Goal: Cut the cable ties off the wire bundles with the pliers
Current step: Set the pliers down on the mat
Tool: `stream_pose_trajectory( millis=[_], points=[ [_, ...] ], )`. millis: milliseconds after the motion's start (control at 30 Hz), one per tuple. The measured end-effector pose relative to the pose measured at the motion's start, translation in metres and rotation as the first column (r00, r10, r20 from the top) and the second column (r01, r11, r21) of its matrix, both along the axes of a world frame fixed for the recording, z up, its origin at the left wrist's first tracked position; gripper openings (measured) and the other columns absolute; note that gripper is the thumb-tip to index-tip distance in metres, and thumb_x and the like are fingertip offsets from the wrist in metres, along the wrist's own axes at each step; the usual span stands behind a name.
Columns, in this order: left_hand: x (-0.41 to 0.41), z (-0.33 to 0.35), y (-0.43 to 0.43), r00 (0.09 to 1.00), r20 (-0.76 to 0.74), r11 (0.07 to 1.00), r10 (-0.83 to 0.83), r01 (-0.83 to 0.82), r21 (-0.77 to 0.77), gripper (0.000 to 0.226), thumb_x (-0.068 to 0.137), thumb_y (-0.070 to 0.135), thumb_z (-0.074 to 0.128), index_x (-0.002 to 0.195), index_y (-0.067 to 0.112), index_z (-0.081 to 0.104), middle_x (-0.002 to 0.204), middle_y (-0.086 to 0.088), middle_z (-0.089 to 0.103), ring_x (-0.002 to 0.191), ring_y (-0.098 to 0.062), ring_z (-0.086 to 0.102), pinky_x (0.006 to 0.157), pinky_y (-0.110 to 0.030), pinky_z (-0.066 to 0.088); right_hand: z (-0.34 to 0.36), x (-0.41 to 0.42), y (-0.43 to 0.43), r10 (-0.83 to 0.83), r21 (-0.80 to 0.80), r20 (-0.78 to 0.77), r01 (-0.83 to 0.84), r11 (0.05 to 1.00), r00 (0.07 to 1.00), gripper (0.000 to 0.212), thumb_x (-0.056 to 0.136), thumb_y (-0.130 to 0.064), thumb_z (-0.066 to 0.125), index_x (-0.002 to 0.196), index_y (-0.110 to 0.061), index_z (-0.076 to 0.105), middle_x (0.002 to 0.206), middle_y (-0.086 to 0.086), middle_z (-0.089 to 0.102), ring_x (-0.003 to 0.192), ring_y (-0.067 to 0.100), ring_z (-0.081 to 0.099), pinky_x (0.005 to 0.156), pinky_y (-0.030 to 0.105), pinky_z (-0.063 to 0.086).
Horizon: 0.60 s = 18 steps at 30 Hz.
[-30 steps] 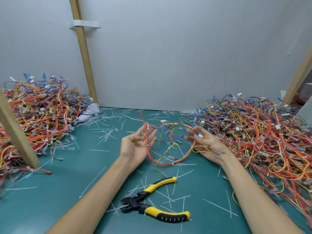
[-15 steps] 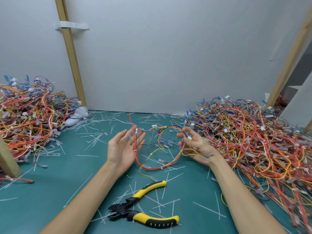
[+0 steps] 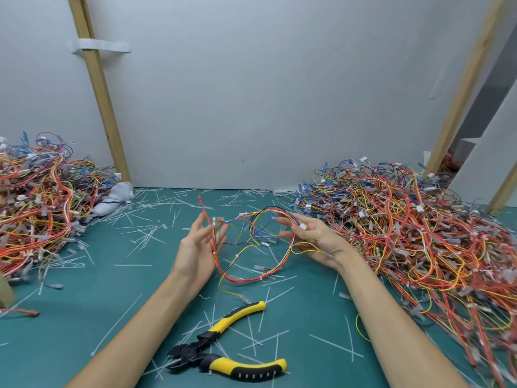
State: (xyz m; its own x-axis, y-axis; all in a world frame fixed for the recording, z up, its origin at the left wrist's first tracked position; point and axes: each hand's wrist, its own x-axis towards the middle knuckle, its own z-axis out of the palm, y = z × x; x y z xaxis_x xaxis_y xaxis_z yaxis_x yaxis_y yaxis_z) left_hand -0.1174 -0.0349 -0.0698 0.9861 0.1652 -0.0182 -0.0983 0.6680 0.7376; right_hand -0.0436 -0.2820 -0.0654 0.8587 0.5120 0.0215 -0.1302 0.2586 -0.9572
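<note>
A wire bundle of red, yellow, blue and black wires hangs as a loop between my hands, above the green table. My left hand has its palm turned right and holds the loop's left strand between thumb and loosely spread fingers. My right hand pinches the loop's right side at a white connector. Small white cable ties ring the loop at several spots. The yellow-handled pliers lie on the table in front of me, jaws apart and pointing left, untouched by either hand.
A big tangled wire heap fills the right side, and another wire heap fills the left. Cut white tie pieces litter the table. Wooden posts lean against the grey back wall.
My head has shifted, so the scene sits differently in view. Both hands keep hold of the same bundle, which has turned slightly. The pliers have not moved on the table.
</note>
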Motion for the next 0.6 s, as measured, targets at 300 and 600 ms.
stream_pose_trajectory(
  millis=[300,600],
  points=[
    [-0.009,0.011,-0.032,0.996,-0.014,0.755,-0.089,0.076,0.652,0.047,0.094,-0.005,0.052,0.133,0.018,0.041,0.129,-0.003,0.057,0.107,-0.016,0.062,0.079,-0.02,0.052,0.079,0.0,-0.018,-0.197,0.233,0.059,0.178,0.956,0.979,0.037,0.083,-0.005,0.056,0.119,-0.016,0.058,0.104,-0.006,0.072,0.073,0.012,0.071,0.044,0.017,0.043],
    [0.024,0.058,-0.088,0.917,-0.05,0.819,-0.396,0.377,0.433,0.054,0.093,-0.008,0.05,0.142,0.006,0.032,0.13,-0.017,0.059,0.096,-0.022,0.07,0.084,-0.028,0.057,0.186,0.015,-0.08,-0.731,0.313,0.353,0.662,0.681,0.584,0.031,0.095,0.005,0.052,0.111,-0.021,0.054,0.09,-0.009,0.071,0.06,0.003,0.068,0.044,0.015,0.044]
  ],
)
